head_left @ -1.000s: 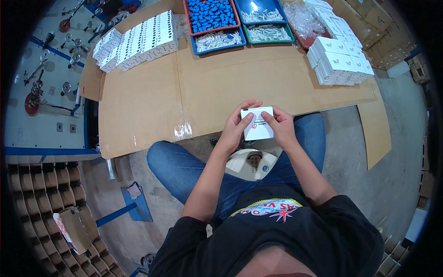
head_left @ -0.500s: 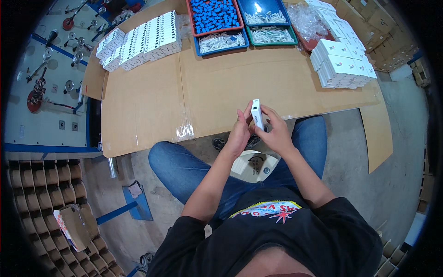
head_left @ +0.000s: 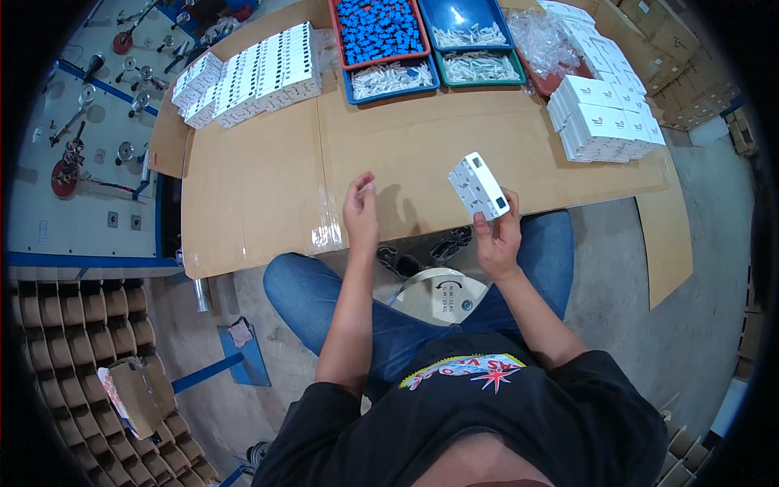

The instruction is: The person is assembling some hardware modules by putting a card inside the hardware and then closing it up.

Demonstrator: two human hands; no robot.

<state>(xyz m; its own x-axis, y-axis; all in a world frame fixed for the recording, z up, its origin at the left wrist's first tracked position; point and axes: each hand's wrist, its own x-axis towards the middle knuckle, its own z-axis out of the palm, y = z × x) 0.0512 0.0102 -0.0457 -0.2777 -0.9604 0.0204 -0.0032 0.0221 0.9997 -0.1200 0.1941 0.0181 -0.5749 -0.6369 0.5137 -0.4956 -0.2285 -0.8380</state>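
The flat brown cardboard sheet covering the table serves as the landmark. Its near edge runs just in front of the person's knees, and a wide bare stretch of it lies open in the middle. The right hand holds a small white rectangular plastic box above that near edge, fingers closed around its lower end, the box tilted. The left hand hovers over the near edge, fingers loosely spread and holding nothing, well apart from the box. At the sheet's far edge stand a red tray of blue parts and blue trays of white parts. Rows of white boxes crowd the far left corner; stacked white cartons fill the right end.
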